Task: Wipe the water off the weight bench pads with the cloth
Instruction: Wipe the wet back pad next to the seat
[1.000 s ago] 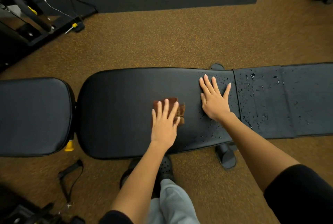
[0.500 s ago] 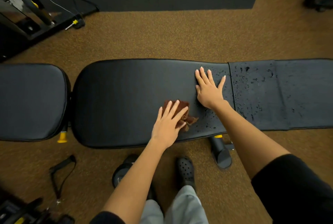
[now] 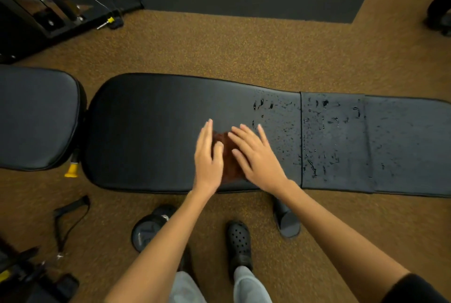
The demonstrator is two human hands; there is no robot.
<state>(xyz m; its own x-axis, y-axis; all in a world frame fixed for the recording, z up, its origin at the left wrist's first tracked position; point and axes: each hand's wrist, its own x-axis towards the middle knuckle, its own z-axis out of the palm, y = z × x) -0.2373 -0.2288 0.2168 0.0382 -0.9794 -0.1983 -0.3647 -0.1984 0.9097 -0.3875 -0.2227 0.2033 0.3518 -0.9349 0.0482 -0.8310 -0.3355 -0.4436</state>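
We have the cloth (image 3: 227, 153) lying on the long back pad (image 3: 156, 132) of the weight bench, close to the pad's near edge and a little toward its right end. It is a small rust-brown rag, soft and bunched, with a nap that looks like terry or microfibre. We judge it light and limp, so it will fold and drag under a flat palm rather than slide stiffly, and it should hold water well. The best hold is a spread palm pressing down on its middle, or a gather of its loose edges so that it does not trail.

Our left hand (image 3: 207, 156) rests on the cloth's left side, fingers straight and released, clenched round nothing. Our right hand (image 3: 256, 156) lies over its right side, fingers (image 3: 244, 136) also spread flat and relaxed; neither hand pinches the cloth that we can see.

The pad is black vinyl, smooth, faintly shiny, with rounded corners and a piped seam; we judge it slick when wet. Water droplets (image 3: 275, 129) bead just beyond our right hand and thicken across the middle panel (image 3: 333, 139), which is duller and flatter. The seat pad (image 3: 36, 117) at the left end looks dry. Beneath lies speckled brown floor (image 3: 219, 51).
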